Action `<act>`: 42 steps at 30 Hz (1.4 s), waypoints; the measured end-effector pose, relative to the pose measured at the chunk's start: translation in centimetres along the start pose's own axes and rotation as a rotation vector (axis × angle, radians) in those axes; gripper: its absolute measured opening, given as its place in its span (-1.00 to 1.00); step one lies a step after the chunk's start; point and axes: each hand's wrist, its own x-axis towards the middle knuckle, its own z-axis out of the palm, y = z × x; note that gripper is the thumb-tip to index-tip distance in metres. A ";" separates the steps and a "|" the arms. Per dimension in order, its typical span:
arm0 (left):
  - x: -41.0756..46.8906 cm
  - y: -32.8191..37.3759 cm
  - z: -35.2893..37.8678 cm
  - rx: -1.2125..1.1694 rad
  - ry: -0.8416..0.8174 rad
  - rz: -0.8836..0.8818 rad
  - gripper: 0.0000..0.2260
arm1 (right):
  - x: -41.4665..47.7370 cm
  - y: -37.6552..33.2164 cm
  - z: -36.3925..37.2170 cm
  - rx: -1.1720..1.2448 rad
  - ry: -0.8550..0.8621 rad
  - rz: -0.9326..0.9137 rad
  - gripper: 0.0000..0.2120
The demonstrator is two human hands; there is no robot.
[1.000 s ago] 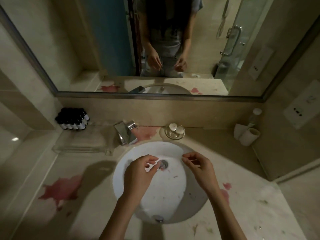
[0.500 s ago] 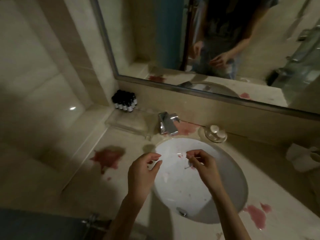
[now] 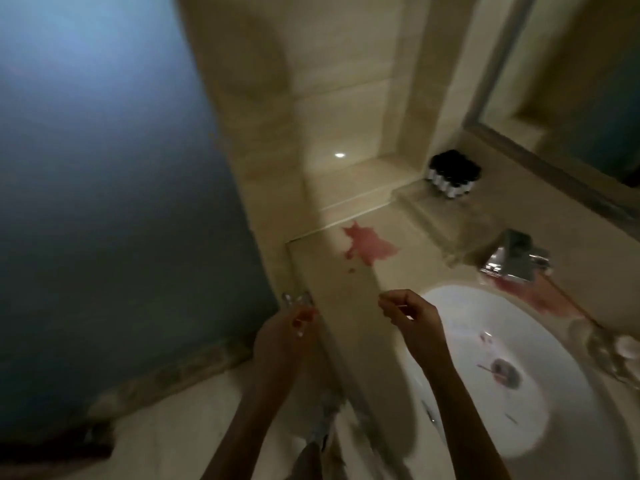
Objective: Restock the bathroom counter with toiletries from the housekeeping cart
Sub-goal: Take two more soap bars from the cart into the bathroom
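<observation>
**Now: both hands curled at the counter's left edge, bottles well beyond them**

Between the thumb and forefinger of the right hand (image 3: 414,322) sits a thin pale stick (image 3: 402,308), pinched at the fingertips with the other fingers curled in. The hand hovers over the near-left rim of the white sink (image 3: 460,299).

The left hand (image 3: 280,337) is off the counter's (image 3: 346,289) left edge, its fingers also curled. A pale glint shows at its fingertips, but blur makes it impossible to tell whether it holds anything. A small shiny fitting (image 3: 296,299) just above it is equally hard to read.

The black-capped toiletry bottles (image 3: 453,176) stand clustered at the back of the counter by the wall, well apart from both hands, on the far end of a clear tray (image 3: 450,220). A pink stain (image 3: 369,244) lies between them and the hands. The faucet (image 3: 516,261) is right of the tray, and the mirror (image 3: 571,98) is cut off at the frame's edge.
</observation>
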 end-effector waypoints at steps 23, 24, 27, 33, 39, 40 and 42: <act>-31.1 -12.2 -14.9 -0.046 0.911 -0.709 -0.88 | -19.9 -7.7 26.3 -0.235 -1.123 -0.331 -0.93; -32.6 -12.5 -15.8 -0.050 0.950 -0.718 -0.88 | -21.3 -8.2 27.3 -0.240 -1.152 -0.358 -0.93; -37.9 -13.4 -18.3 -0.043 1.083 -0.750 -0.86 | -25.8 -9.6 30.5 -0.317 -1.264 -0.509 -0.92; -48.3 -14.8 -22.0 0.077 1.234 -0.892 -0.83 | -35.5 -11.9 36.4 -0.320 -1.546 -0.653 -0.86; -55.2 -16.8 -23.8 0.150 1.116 -1.195 -0.78 | -43.7 -12.7 40.8 -0.468 -1.633 -1.138 -0.87; -55.9 -17.2 -23.9 0.166 1.095 -1.239 -0.76 | -44.9 -12.6 41.3 -0.488 -1.652 -1.181 -0.86; -56.7 -17.9 -24.2 0.203 1.067 -1.289 -0.74 | -46.6 -12.6 42.2 -0.527 -1.688 -1.257 -0.85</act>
